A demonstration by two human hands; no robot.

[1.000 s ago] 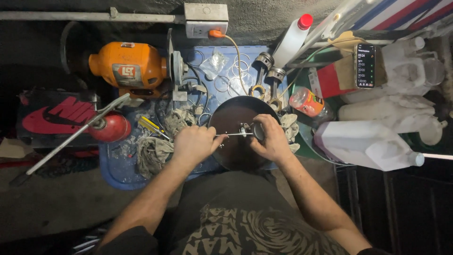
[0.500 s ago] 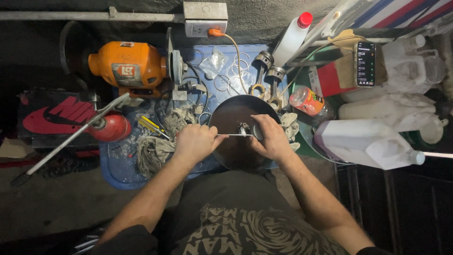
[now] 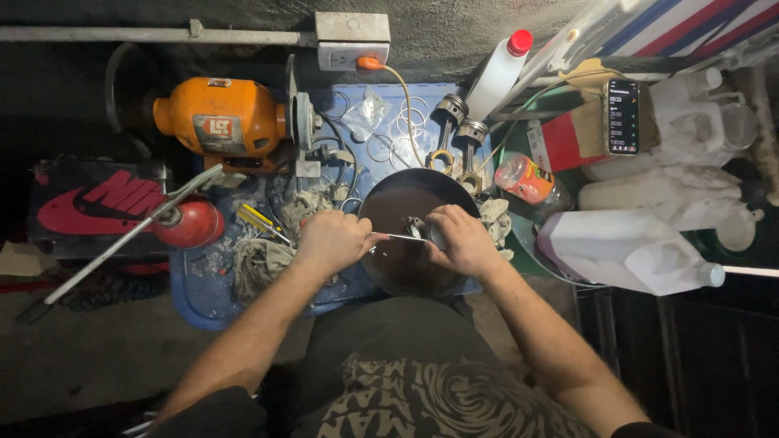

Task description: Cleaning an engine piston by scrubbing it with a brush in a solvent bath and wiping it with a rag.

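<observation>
Your left hand [image 3: 334,242] is closed in a fist round the handle end of a thin metal tool [image 3: 398,237], whose slim shaft runs level to the right, out toward your other hand. Your right hand [image 3: 461,240] is curled tight round a small metal part [image 3: 419,229], fingers wrapped over it so only its grey left end shows; the tool's tip meets that part. What the part is exactly, you cannot tell from here. Both hands sit over a dark round pan [image 3: 406,268], which rests on a blue tray [image 3: 199,288] in front of your knees. Behind the pan, two pistons with connecting rods [image 3: 456,134] lie side by side on the tray, with loose thin rings [image 3: 398,150] scattered just to their left. A greasy rag [image 3: 260,261] is bunched by your left wrist, and a yellow-handled screwdriver [image 3: 261,221] lies just above it. Farther left, an orange bench grinder [image 3: 223,120] stands at the back corner of the tray, and a red oil can [image 3: 185,223] with a long spout sits beside the tray edge. A cord with an orange plug [image 3: 369,62] goes into the grey socket box [image 3: 352,39] on the wall. To your right, white plastic jugs [image 3: 625,247] lie on their sides, a white bottle with a red cap [image 3: 501,69] leans near the pistons, and a phone [image 3: 623,118] with a lit screen stands propped on a cardboard box.
</observation>
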